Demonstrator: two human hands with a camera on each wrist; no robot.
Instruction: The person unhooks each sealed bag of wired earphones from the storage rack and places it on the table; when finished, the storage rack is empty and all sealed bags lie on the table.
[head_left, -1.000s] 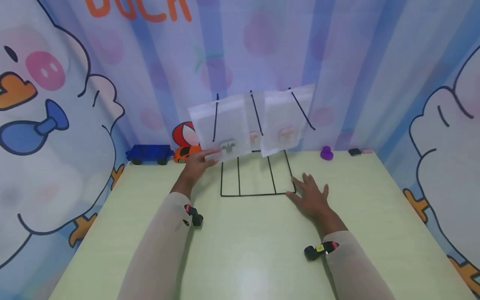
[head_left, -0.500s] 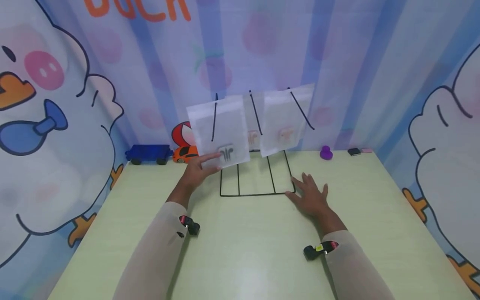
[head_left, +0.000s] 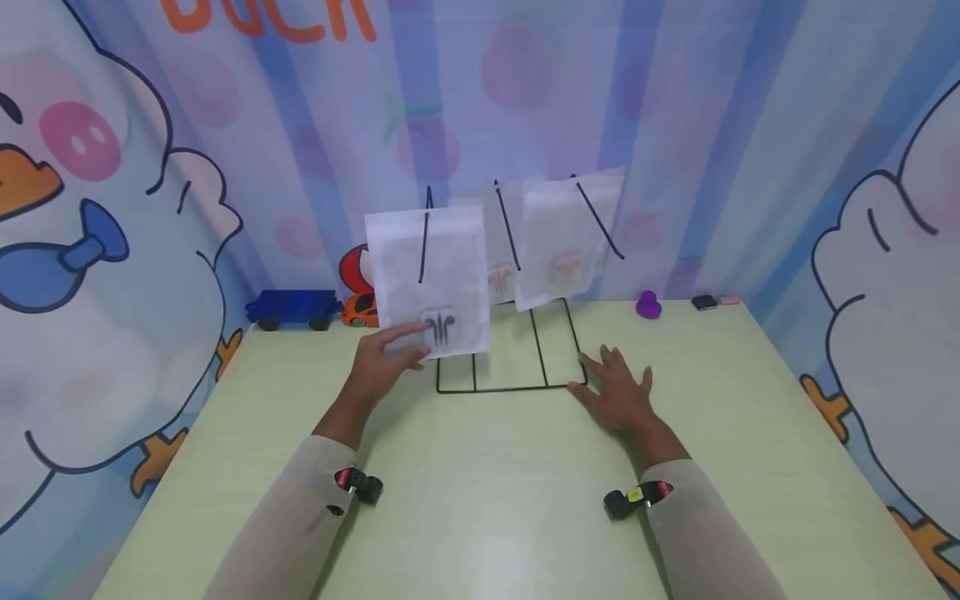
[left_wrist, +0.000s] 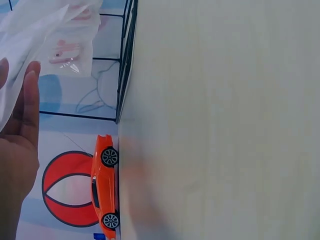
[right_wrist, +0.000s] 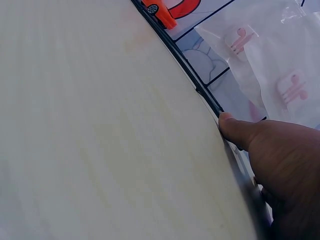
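A white translucent zip bag (head_left: 405,258) with dark-looking earphones inside hangs at the left prong of a black wire display rack (head_left: 510,389). My left hand (head_left: 378,362) pinches the bag's lower left part between thumb and fingers; in the left wrist view the bag's edge runs between them. Farther back on the other prongs hang similar bags (head_left: 566,242) with pinkish earphones. My right hand (head_left: 618,392) rests at the front right corner of the rack's base, fingers spread. The right wrist view shows its thumb (right_wrist: 235,127) pressing on the base wire.
An orange toy car (head_left: 360,310) and a blue toy wagon (head_left: 292,308) stand along the back left edge of the pale table (head_left: 495,500). To the back right are a purple knob-like piece (head_left: 648,305), a small black item (head_left: 704,302) and a pink one (head_left: 730,300).
My left hand has drawn the left bag forward and down along its prong, toward me. It now hangs straighter and covers more of the rack's base. My right hand has stayed at the corner.
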